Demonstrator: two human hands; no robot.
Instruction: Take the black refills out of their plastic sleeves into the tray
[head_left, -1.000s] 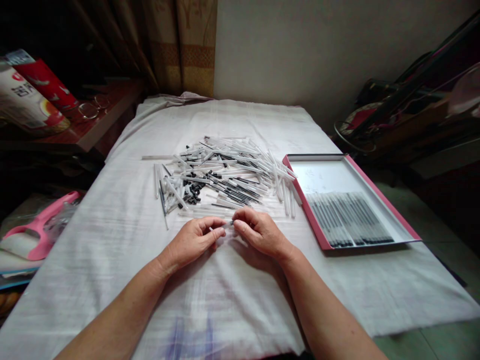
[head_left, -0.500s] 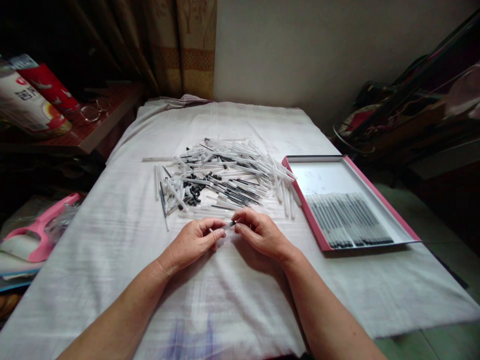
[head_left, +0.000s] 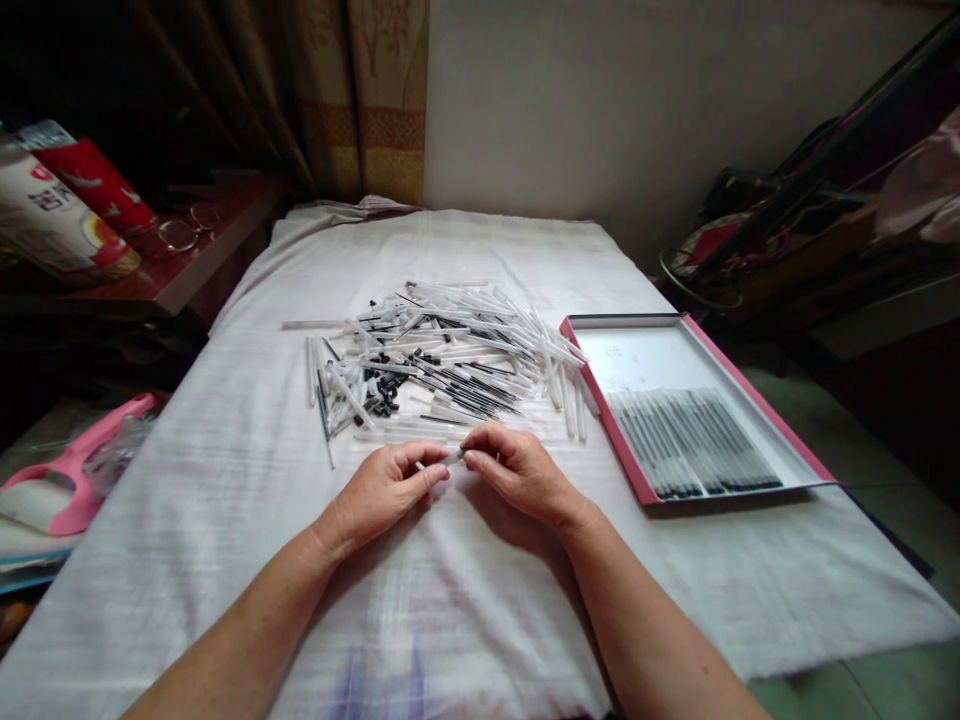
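Observation:
My left hand [head_left: 396, 490] pinches a clear pen barrel [head_left: 451, 459], most of it hidden by the fingers. My right hand [head_left: 521, 472] is closed at the barrel's other end, thumb and forefinger on a small black end piece [head_left: 461, 453]. The fingertips of both hands almost meet, just above the cloth. Just beyond them spreads a pile of clear pen barrels [head_left: 480, 305], with thin black refills [head_left: 480, 387] and small black plugs [head_left: 385, 385] among them. To the right, a shallow pink-edged box [head_left: 628, 440] holds a row of pens [head_left: 694, 440] side by side.
A white cloth [head_left: 480, 600] covers the table. At the left, a pink-handled object [head_left: 90, 450] lies low beside it. A brown side table [head_left: 187, 280] carries a jar [head_left: 60, 215], a red container [head_left: 105, 180] and glasses [head_left: 180, 234]. Behind are a curtain [head_left: 382, 100] and a wall.
The hands have drawn slightly closer together, and less of the black end piece shows between the fingers. The pile and the box are unchanged; the view has shifted a little.

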